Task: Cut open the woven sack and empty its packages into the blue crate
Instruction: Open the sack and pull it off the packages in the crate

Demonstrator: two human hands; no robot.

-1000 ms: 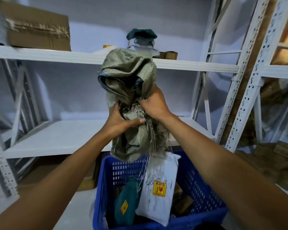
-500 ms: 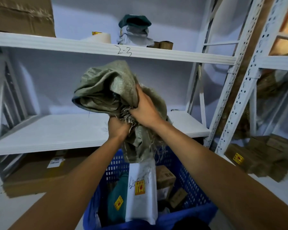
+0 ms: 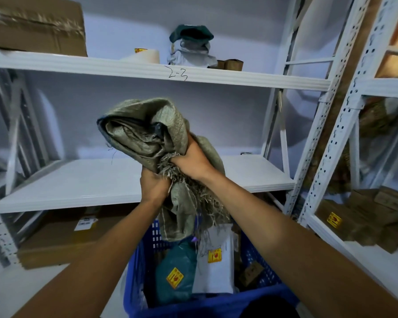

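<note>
The grey-green woven sack [image 3: 145, 131] is bunched up and held in the air above the blue crate [image 3: 133, 267]. My left hand [image 3: 153, 184] grips its lower part from below, and my right hand [image 3: 192, 161] clamps the frayed cut edge, whose loose threads hang toward the crate. Inside the crate stand a teal package [image 3: 177, 271] and a white package [image 3: 216, 265], each with a yellow sticker, plus small brown boxes [image 3: 251, 271] at the right.
White metal shelving stands straight ahead, with a bare middle shelf [image 3: 78, 180] and an upper shelf [image 3: 124, 67] marked "2-3" that carries a cardboard box [image 3: 37, 26], tape and wrapped parcels. A flat carton [image 3: 62, 235] lies under the shelf. More brown boxes [image 3: 365, 216] fill the right rack.
Both hands with the sack have come lower, and the sack's bunched top now leans left. The camera swung, and the crate sits lower and nearer in view.
</note>
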